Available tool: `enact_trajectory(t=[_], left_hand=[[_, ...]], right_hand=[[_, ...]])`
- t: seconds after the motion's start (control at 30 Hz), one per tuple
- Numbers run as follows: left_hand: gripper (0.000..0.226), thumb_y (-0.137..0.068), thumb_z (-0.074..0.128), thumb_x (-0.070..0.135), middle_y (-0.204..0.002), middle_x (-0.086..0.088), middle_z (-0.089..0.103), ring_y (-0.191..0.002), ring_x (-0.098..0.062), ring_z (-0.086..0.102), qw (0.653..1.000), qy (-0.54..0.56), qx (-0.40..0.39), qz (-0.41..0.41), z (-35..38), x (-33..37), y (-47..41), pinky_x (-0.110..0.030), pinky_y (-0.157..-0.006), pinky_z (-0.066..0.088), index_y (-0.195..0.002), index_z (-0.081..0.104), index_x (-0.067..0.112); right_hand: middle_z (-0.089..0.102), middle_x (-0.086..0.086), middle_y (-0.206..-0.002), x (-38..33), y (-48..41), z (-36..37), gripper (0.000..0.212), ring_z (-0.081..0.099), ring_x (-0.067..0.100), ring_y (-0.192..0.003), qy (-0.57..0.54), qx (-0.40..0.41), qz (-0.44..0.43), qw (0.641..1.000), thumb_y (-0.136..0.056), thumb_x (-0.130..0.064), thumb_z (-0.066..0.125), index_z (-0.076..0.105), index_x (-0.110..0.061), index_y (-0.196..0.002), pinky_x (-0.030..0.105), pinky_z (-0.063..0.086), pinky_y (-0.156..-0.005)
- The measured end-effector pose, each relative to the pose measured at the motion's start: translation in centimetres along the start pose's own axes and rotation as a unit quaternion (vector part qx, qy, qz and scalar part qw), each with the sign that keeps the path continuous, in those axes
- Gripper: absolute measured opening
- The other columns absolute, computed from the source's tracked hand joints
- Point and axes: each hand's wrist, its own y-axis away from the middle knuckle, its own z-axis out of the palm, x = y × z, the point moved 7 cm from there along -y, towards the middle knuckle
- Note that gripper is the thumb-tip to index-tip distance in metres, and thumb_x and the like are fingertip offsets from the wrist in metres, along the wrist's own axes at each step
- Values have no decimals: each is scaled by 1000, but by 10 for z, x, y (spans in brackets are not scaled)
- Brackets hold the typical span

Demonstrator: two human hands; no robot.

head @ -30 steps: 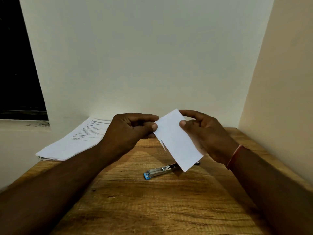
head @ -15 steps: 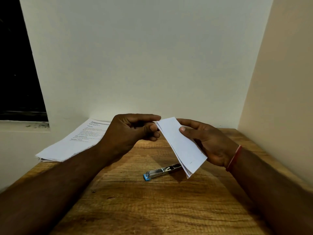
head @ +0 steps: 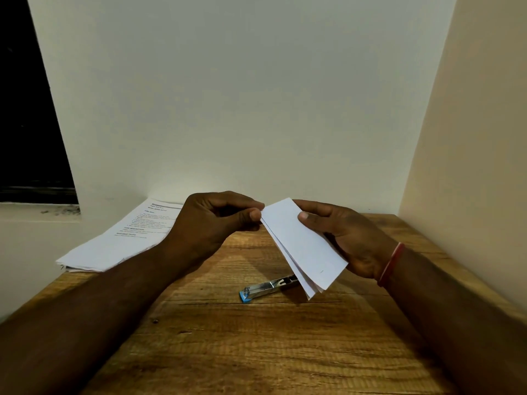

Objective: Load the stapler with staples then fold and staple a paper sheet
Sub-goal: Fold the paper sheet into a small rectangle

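I see no container on the table (head: 256, 352). I have the folded paper (head: 302, 246) lifted above the table, between both hands, tilted down toward me. My left hand (head: 211, 223) pinches its far corner between thumb and forefinger. My right hand (head: 342, 238) cups the paper from behind, thumb pressed on its face, fingers behind it. The layered edges fan slightly at the low end. The stapler (head: 268, 287) lies flat on the table just below the paper's low end, touched by neither hand. A stack of sheets (head: 119, 240) sits on the table left of my left hand.
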Motion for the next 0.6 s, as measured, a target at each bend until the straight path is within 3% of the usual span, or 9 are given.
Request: enact_trajectory(t=[0.27, 0.47, 0.6], left_hand=[[22, -87, 89, 8, -105, -12, 89, -97, -29, 87, 1000, -7, 2, 2, 1, -1, -1, -30, -85, 69, -109, 88, 4], [29, -87, 91, 4, -105, -15, 88, -95, -32, 87, 1000, -7, 10, -21, 0, -5, -1, -38, -85, 72, -116, 87, 6], [30, -100, 78, 21, -106, -21, 87, -93, -36, 86, 998, 14, -24, -50, 6, -9, 0, -41, -83, 72, -126, 84, 6]], right_hand=[[82, 3, -135, 0, 0, -5, 30, 80, 28, -115, 21, 32, -5, 999, -111, -35, 64, 80, -32, -136, 40, 68, -84], [81, 3, -136, 2, -4, -7, 29, 80, 22, -115, 12, 34, -12, 999, -112, -25, 64, 80, -28, -136, 40, 68, -91], [82, 1, -134, 0, -3, -8, 29, 80, 20, -110, 37, 35, -19, 999, -111, -25, 65, 81, -28, -135, 37, 68, -87]])
